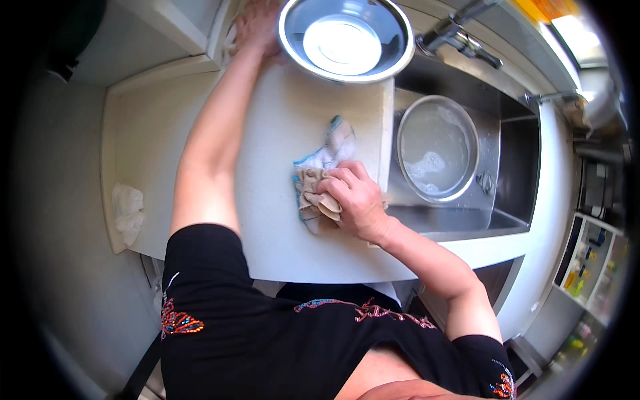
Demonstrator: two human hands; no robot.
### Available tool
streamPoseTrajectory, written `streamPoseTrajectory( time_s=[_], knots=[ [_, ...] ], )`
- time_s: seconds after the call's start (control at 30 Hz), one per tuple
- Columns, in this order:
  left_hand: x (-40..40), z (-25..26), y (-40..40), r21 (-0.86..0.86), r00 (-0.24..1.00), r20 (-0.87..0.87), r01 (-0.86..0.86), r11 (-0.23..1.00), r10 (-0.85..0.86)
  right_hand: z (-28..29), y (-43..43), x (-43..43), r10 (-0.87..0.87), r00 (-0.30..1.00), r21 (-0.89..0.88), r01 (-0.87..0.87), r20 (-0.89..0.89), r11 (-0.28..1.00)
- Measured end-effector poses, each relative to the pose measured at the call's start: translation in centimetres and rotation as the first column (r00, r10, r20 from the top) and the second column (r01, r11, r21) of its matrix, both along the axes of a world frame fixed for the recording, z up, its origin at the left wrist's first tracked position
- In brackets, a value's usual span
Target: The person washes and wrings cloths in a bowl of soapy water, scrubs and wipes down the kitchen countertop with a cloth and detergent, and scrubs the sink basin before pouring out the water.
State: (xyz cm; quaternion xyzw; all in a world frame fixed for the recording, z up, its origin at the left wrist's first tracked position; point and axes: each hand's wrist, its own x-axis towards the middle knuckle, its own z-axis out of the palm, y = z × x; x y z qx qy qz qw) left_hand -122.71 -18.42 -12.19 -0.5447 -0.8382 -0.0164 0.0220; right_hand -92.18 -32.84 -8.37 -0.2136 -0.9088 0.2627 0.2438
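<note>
My right hand (pixel 352 197) grips a bunched brown and white cloth (pixel 315 192) with blue edging, pressed on the white countertop (pixel 280 250) left of the sink. One end of the cloth lies loose, pointing away from me. My left hand (pixel 257 25) is stretched to the far end of the counter, beside a shiny metal bowl (pixel 345 72). Pale fabric shows in part at its fingers; whether the hand grips it I cannot tell. Inside the sink stands a metal basin (pixel 438 150) of cloudy water with some suds.
The steel sink (pixel 517 170) lies to the right, with a faucet (pixel 460 37) at its far edge and a small crumpled item (pixel 485 183) beside the basin. A white plastic bag (pixel 128 212) rests at the counter's left edge. Shelves (pixel 590 260) with small items are at far right.
</note>
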Motion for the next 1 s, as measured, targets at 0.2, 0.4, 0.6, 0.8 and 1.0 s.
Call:
streamPoseTrajectory(
  time_s=[0.2, 0.4, 0.6, 0.8, 1.0],
  knots=[
    [4.3, -1.3, -6.1, 0.215, 0.971, 0.237, -0.018, 0.977, -0.035, 2.8, -2.4, 5.5, -0.137, 0.990, -0.785, 0.100, 0.020, 0.611],
    [15.1, -1.9, -10.8, 0.024, 0.999, -0.043, -0.016, 1.000, 0.017, 4.3, -2.7, 16.4, -0.394, 0.917, -0.995, -0.032, -0.068, 0.099],
    [27.1, -1.0, -14.5, 0.160, 0.984, 0.083, 0.143, 0.977, -0.158, 8.3, -1.2, 22.5, -0.413, 0.898, -0.976, -0.071, -0.152, 0.206],
    [32.0, 3.2, -24.2, 0.150, 0.875, 0.444, 0.138, 0.979, -0.191, 9.8, 2.8, 19.6, -0.218, 0.952, -0.904, -0.109, -0.215, 0.413],
    [32.5, 2.0, -29.9, 0.037, 0.955, 0.229, 0.185, 0.982, -0.188, 8.5, 2.2, 4.6, -0.340, 0.803, -0.871, -0.430, -0.489, 0.238]
  ],
)
